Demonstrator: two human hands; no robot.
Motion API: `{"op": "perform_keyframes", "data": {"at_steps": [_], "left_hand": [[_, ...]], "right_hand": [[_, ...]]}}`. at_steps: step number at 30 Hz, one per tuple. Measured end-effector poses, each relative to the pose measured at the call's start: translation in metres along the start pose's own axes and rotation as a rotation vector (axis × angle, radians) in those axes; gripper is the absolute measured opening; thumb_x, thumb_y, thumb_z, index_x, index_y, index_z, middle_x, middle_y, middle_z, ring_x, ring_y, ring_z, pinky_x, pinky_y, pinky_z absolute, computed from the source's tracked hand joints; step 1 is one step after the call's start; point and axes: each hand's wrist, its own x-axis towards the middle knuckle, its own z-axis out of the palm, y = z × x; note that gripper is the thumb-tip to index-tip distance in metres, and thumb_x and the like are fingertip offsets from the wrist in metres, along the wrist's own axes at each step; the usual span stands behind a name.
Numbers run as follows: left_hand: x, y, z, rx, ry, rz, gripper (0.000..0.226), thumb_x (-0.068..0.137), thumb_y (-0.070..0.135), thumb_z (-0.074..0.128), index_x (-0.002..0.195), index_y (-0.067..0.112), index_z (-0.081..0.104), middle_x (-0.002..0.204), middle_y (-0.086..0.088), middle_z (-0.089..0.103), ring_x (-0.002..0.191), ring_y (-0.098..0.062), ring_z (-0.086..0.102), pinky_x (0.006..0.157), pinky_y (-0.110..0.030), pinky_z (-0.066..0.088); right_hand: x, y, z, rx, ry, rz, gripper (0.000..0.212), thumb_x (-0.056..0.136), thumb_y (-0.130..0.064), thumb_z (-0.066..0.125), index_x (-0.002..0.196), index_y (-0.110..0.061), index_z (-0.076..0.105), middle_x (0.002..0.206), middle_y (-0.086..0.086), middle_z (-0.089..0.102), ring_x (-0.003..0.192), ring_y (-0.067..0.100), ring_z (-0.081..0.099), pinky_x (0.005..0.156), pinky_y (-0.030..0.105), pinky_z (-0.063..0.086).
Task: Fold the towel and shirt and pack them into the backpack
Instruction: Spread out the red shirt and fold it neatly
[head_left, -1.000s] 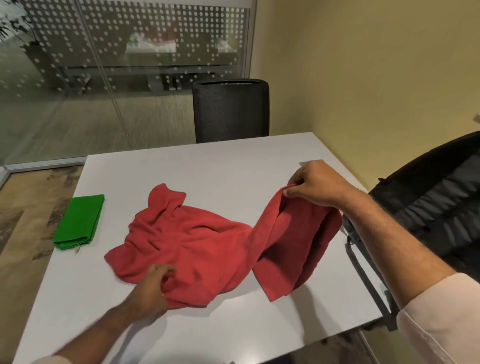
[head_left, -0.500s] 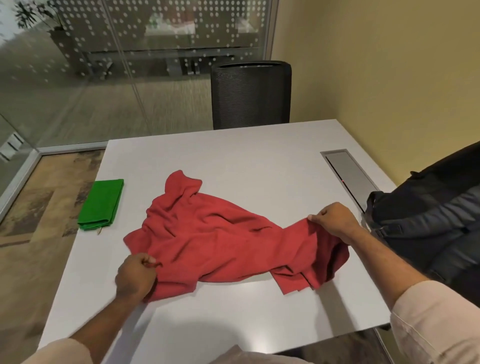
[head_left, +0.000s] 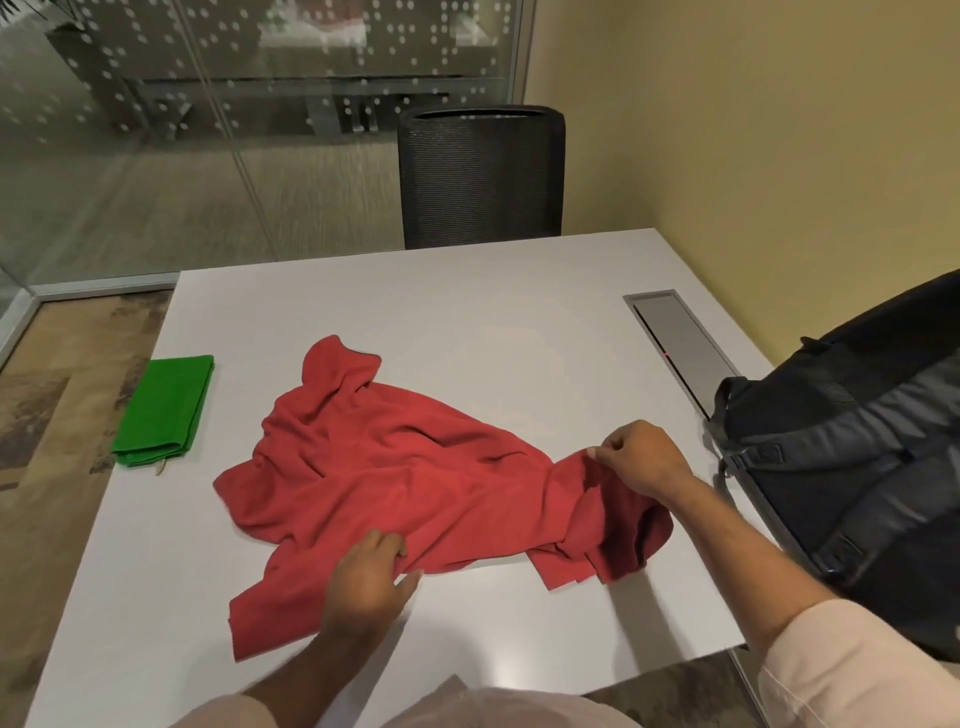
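Red shirt (head_left: 415, 488) being spread for folding — mid-table, nearer the front edge.

Its near hem is pinched by the left hand (head_left: 371, 577), its right end by the right hand (head_left: 641, 460); flattening is judged the step in hand, and smoothing is called for next. One green towel (head_left: 163, 410), already folded, lies by the left edge; one backpack (head_left: 852, 467) overhangs the right edge — one table (head_left: 493, 291).

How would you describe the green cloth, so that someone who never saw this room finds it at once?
Start at the white table and go to its left edge. The green cloth lies there, folded flat into a neat rectangle. The red cloth beside it is crumpled and held by both hands; nothing touches the green one.
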Motion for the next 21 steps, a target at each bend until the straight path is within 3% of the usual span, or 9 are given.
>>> {"op": "perform_keyframes", "data": {"at_steps": [2, 5, 7, 10, 13, 15, 18, 21], "left_hand": [[0.007, 0.001, -0.001, 0.048, -0.042, -0.023, 0.023, 0.064, 0.028, 0.076, 0.081, 0.019, 0.063, 0.078, 0.0, 0.058, 0.066, -0.026, 0.06, 0.058, -0.035, 0.046], [0.012, -0.008, -0.006, 0.035, -0.069, -0.06, 0.006, 0.061, 0.016, 0.056, 0.066, 0.015, 0.059, 0.064, -0.002, 0.058, 0.058, -0.03, 0.06, 0.051, -0.031, 0.039], [0.013, -0.011, -0.02, -0.01, -0.052, -0.066, 0.005, 0.062, 0.017, 0.05, 0.059, 0.015, 0.053, 0.055, 0.001, 0.055, 0.053, -0.023, 0.055, 0.051, -0.029, 0.032], [0.022, -0.012, -0.051, -0.094, 0.003, -0.139, 0.014, 0.073, 0.014, 0.056, 0.059, 0.012, 0.054, 0.048, 0.001, 0.056, 0.045, -0.009, 0.054, 0.051, -0.031, 0.041], [0.044, -0.015, -0.088, -0.107, 0.136, -0.118, 0.012, 0.077, 0.006, 0.062, 0.07, 0.013, 0.069, 0.062, 0.002, 0.066, 0.058, -0.019, 0.062, 0.059, -0.03, 0.042], [0.063, -0.016, -0.115, -0.149, 0.208, -0.148, 0.015, 0.081, 0.0, 0.067, 0.089, 0.009, 0.076, 0.079, -0.003, 0.072, 0.068, -0.025, 0.062, 0.07, -0.031, 0.044], [0.092, -0.025, -0.156, -0.213, 0.313, -0.186, 0.018, 0.084, 0.0, 0.068, 0.096, 0.012, 0.075, 0.09, -0.006, 0.075, 0.079, -0.028, 0.066, 0.076, -0.021, 0.043], [0.117, -0.033, -0.189, -0.21, 0.4, -0.194, 0.015, 0.087, 0.002, 0.068, 0.096, 0.011, 0.074, 0.091, -0.013, 0.075, 0.079, -0.032, 0.065, 0.068, -0.012, 0.041]], "right_hand": [[0.0, 0.002, -0.001, -0.005, 0.002, -0.013, 0.046, 0.087, -0.033, 0.07, 0.048, -0.017, 0.052, 0.048, -0.006, 0.049, 0.049, 0.013, 0.046, 0.048, 0.026, 0.033], [0.0, 0.007, -0.003, -0.024, 0.015, -0.025, 0.046, 0.089, -0.034, 0.069, 0.048, -0.02, 0.052, 0.048, -0.007, 0.05, 0.049, 0.012, 0.047, 0.049, 0.026, 0.032], [0.0, 0.012, -0.009, -0.028, 0.031, -0.028, 0.046, 0.09, -0.035, 0.067, 0.049, -0.022, 0.052, 0.049, -0.007, 0.05, 0.05, 0.012, 0.047, 0.049, 0.027, 0.032], [-0.002, 0.015, -0.023, -0.073, 0.051, -0.045, 0.038, 0.094, -0.035, 0.061, 0.058, -0.024, 0.06, 0.059, -0.006, 0.059, 0.062, 0.016, 0.056, 0.053, 0.029, 0.036], [0.001, 0.012, -0.033, -0.086, 0.132, -0.132, 0.018, 0.095, -0.033, 0.058, 0.094, -0.021, 0.072, 0.095, -0.002, 0.072, 0.093, 0.024, 0.065, 0.076, 0.034, 0.049], [0.002, 0.007, -0.041, -0.046, 0.138, -0.22, 0.03, 0.091, -0.036, 0.065, 0.118, -0.025, 0.061, 0.106, -0.008, 0.064, 0.098, 0.019, 0.061, 0.083, 0.034, 0.048], [0.003, 0.0, -0.048, -0.026, 0.021, -0.336, 0.048, 0.076, -0.039, 0.078, 0.111, -0.033, 0.046, 0.091, -0.018, 0.048, 0.08, 0.008, 0.052, 0.071, 0.029, 0.043], [0.011, 0.001, -0.051, -0.109, 0.036, -0.435, 0.031, 0.081, -0.036, 0.074, 0.103, -0.032, 0.052, 0.092, -0.015, 0.051, 0.082, 0.011, 0.052, 0.073, 0.03, 0.043]]}}
